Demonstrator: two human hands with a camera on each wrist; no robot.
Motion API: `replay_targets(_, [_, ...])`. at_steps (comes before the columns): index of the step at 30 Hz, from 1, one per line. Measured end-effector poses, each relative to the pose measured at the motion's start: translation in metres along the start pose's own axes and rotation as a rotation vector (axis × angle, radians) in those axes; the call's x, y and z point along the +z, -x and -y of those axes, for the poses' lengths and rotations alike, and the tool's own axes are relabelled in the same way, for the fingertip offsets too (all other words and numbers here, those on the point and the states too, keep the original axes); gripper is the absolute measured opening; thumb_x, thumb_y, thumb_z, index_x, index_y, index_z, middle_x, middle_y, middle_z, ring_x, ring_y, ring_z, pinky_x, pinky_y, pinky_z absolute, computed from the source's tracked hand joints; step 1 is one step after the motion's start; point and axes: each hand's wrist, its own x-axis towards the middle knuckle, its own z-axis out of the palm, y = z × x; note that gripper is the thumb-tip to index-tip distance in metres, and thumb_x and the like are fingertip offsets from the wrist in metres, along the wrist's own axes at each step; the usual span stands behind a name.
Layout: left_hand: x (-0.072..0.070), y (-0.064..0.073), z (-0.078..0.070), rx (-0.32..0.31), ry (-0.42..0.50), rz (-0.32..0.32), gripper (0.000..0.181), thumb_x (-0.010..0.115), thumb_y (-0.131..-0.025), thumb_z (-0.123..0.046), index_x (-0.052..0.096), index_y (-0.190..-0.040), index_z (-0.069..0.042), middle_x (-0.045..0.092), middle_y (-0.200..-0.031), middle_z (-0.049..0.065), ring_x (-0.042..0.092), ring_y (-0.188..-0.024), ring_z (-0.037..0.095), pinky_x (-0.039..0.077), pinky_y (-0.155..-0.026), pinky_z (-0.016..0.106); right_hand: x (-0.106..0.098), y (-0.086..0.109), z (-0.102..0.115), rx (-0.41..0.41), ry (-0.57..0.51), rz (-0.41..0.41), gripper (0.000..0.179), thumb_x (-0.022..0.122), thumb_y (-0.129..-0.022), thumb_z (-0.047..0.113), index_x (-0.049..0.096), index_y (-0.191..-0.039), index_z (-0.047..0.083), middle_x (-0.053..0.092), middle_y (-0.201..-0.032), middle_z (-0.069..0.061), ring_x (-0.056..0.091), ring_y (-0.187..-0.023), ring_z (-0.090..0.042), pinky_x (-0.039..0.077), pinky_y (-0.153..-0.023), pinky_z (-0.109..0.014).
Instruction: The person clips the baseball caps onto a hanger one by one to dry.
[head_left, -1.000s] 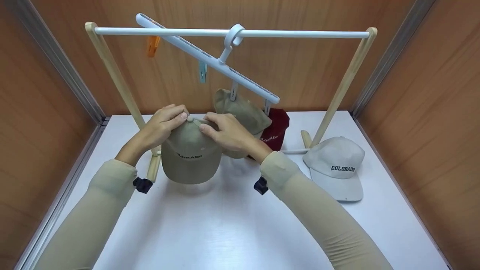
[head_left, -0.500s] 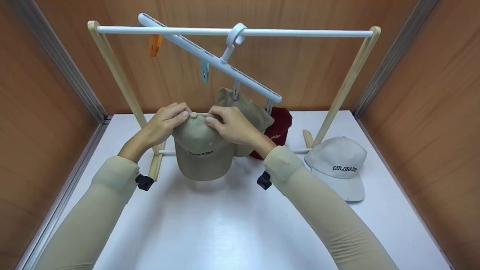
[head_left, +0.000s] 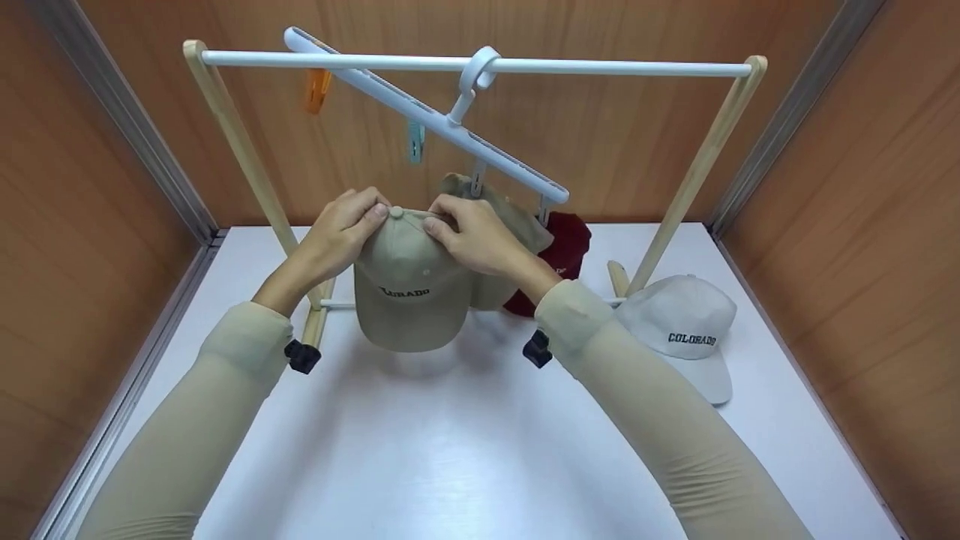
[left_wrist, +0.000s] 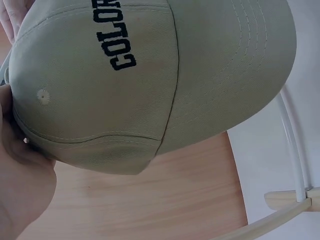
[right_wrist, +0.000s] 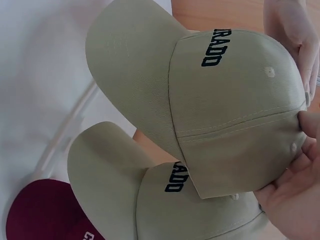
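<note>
An olive-beige baseball cap with dark COLORADO lettering hangs brim down between both hands, above the table. At the left of its crown, my left hand pinches the fabric by the top button. My right hand pinches the crown's right side, its thumb on the front. Just behind, a second beige cap hangs from a grey clip. A white hanger slants over the caps, bearing an orange clip and a light-blue clip that hold nothing.
A maroon cap hangs at the hanger's right end. On the white table at right lies a light grey cap. The hanger hooks over the white rod of a wooden-legged rack. Wooden panels enclose the sides and back.
Both hands have carried the held cap to the right and slightly up, closer beneath the hanger. Their grip looks the same. The view has shifted slightly.
</note>
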Motion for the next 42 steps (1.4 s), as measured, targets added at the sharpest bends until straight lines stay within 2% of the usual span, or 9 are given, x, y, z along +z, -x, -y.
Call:
replay_targets(7, [-0.002, -0.008, 0.001, -0.018, -0.010, -0.019, 0.035, 0.042, -0.115, -0.028, 0.067, -0.118, -0.003, 0.063, -0.113, 0.014, 0.048, -0.103, 0.022, 0.039, -0.086, 0.043, -0.007, -0.003, -0.001, 0.033, 0.008, 0.005, 0.019, 0.057, -0.112, 0.022, 0.069, -0.116, 0.007, 0.066, -0.100, -0.003, 0.056, -0.090, -0.015, 0.048, -0.079, -0.028])
replay_targets(14, [-0.004, -0.015, 0.002, -0.046, 0.015, -0.037, 0.036, 0.042, -0.115, -0.029, 0.067, -0.117, -0.003, 0.061, -0.113, 0.013, 0.047, -0.104, 0.022, 0.038, -0.088, 0.043, -0.011, -0.008, -0.001, 0.026, 0.036, -0.017, 0.020, 0.057, -0.111, 0.021, 0.071, -0.111, 0.007, 0.064, -0.092, -0.003, 0.053, -0.082, -0.014, 0.044, -0.072, -0.027])
replay_targets(18, [-0.003, -0.019, 0.003, -0.057, 0.009, -0.044, 0.036, 0.041, -0.115, -0.030, 0.066, -0.117, -0.004, 0.061, -0.115, 0.013, 0.046, -0.108, 0.022, 0.038, -0.090, 0.045, -0.012, -0.009, -0.001, 0.042, 0.044, -0.009, 0.021, 0.056, -0.112, 0.023, 0.070, -0.113, 0.007, 0.065, -0.096, -0.003, 0.055, -0.085, -0.014, 0.045, -0.073, -0.027])
replay_targets(25, [0.001, -0.030, 0.005, -0.031, 0.010, -0.089, 0.035, 0.042, -0.115, -0.023, 0.068, -0.115, 0.000, 0.067, -0.115, 0.014, 0.045, -0.107, 0.022, 0.036, -0.094, 0.045, -0.016, -0.013, 0.000, 0.096, 0.085, -0.013, 0.023, 0.056, -0.112, 0.026, 0.070, -0.117, 0.010, 0.066, -0.100, -0.003, 0.058, -0.088, -0.016, 0.047, -0.074, -0.028])
replay_targets(32, [0.004, -0.038, 0.003, -0.022, 0.014, -0.110, 0.033, 0.042, -0.115, -0.020, 0.067, -0.114, 0.001, 0.068, -0.112, 0.015, 0.044, -0.108, 0.022, 0.034, -0.094, 0.043, -0.018, -0.014, 0.001, 0.106, 0.089, -0.039, 0.022, 0.056, -0.112, 0.024, 0.071, -0.118, 0.008, 0.070, -0.104, -0.005, 0.060, -0.090, -0.017, 0.050, -0.076, -0.029])
replay_targets(36, [0.005, -0.041, 0.001, -0.029, 0.011, -0.114, 0.033, 0.042, -0.115, -0.021, 0.066, -0.113, 0.001, 0.067, -0.113, 0.014, 0.044, -0.110, 0.024, 0.034, -0.095, 0.044, -0.019, -0.017, 0.007, 0.047, 0.154, -0.110, 0.021, 0.059, -0.109, 0.021, 0.071, -0.121, 0.007, 0.072, -0.110, -0.006, 0.064, -0.095, -0.017, 0.054, -0.083, -0.030])
replay_targets(39, [0.006, -0.043, 0.001, -0.028, 0.004, -0.108, 0.032, 0.042, -0.115, -0.021, 0.065, -0.112, 0.000, 0.067, -0.112, 0.013, 0.045, -0.111, 0.025, 0.034, -0.096, 0.045, -0.023, -0.023, 0.015, -0.054, 0.228, -0.215, 0.023, 0.061, -0.107, 0.017, 0.068, -0.126, 0.007, 0.069, -0.118, -0.008, 0.066, -0.104, -0.017, 0.055, -0.087, -0.028])
replay_targets(42, [0.006, -0.044, 0.002, -0.023, -0.002, -0.108, 0.031, 0.042, -0.115, -0.021, 0.064, -0.109, 0.000, 0.065, -0.109, 0.012, 0.044, -0.110, 0.025, 0.034, -0.095, 0.044, -0.030, -0.031, 0.025, -0.135, 0.288, -0.313, 0.032, 0.063, -0.105, 0.015, 0.064, -0.136, 0.007, 0.063, -0.129, -0.009, 0.064, -0.098, -0.017, 0.053, -0.080, -0.026])
